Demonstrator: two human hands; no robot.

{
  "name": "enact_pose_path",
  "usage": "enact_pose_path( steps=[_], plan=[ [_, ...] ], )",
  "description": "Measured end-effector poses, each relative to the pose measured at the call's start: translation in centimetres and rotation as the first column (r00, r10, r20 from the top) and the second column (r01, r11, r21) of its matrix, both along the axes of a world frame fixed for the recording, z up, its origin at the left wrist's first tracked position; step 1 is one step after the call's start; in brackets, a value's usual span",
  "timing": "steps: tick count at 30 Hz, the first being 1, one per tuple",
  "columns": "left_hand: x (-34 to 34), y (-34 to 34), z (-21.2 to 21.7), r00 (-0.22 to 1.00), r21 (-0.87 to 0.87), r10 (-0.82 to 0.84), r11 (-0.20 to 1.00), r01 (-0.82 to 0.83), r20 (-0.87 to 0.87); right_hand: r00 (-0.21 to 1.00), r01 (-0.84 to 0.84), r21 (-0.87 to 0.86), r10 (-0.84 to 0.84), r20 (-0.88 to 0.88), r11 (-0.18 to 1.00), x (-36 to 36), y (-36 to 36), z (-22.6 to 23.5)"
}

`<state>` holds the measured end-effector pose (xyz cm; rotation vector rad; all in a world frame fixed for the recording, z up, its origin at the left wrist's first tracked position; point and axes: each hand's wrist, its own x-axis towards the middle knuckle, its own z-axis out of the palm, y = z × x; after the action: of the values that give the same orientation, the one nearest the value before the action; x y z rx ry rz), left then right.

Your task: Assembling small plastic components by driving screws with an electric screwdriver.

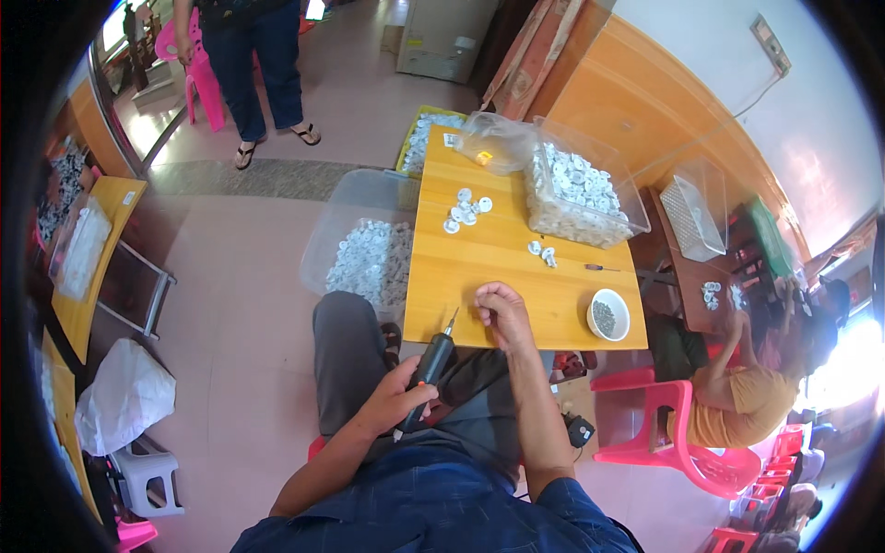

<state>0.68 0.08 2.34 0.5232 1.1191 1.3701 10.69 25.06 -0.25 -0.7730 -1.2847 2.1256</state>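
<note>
My left hand (398, 398) is wrapped round a black electric screwdriver (433, 359), its thin bit pointing up and away from me beside the table's near edge. Just right of the bit, over the wooden table (452, 286), my right hand (505, 315) is closed with fingers pinched together. Anything between those fingertips is too small to make out. A white bowl (622, 321) of tiny grey metal pieces, apparently screws, stands at the table's near right corner. Farther back lie a few white plastic parts (548, 258) and a looser cluster of similar round parts (468, 214).
A clear bin (604, 230) heaped with white parts stands at the back right, beside a plastic bag (493, 138). A thin dark hand tool (602, 267) lies near the right edge. Left of the table, a floor bin (341, 203) holds more parts. People are nearby.
</note>
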Motion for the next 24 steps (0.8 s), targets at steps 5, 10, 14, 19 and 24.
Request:
enact_pose_path(
  steps=[5,10,14,19,24],
  plan=[
    [0.0,-0.2,0.5,1.0,0.008,0.001,1.0,-0.001,-0.022,0.996,-0.048,0.026,0.046,0.074,0.999,-0.3,-0.9,0.3],
    [0.0,0.1,0.6,1.0,0.012,0.0,1.0,0.0,-0.025,0.996,-0.08,0.015,0.079,0.032,0.997,-0.1,-1.2,0.0],
    [0.0,0.1,0.2,0.999,0.015,-0.014,1.0,0.015,-0.04,0.997,-0.069,-0.007,0.07,0.035,0.998,-0.2,-1.4,-0.6],
    [-0.1,0.0,0.1,0.998,0.008,-0.015,1.0,0.015,-0.055,0.992,-0.097,-0.089,0.09,-0.084,0.991,-0.2,-1.3,-0.9],
    [-0.1,-0.1,-0.1,0.998,0.013,-0.022,1.0,0.023,-0.065,0.991,-0.097,-0.11,0.086,-0.106,0.989,-0.5,-1.7,-0.6]
  ],
)
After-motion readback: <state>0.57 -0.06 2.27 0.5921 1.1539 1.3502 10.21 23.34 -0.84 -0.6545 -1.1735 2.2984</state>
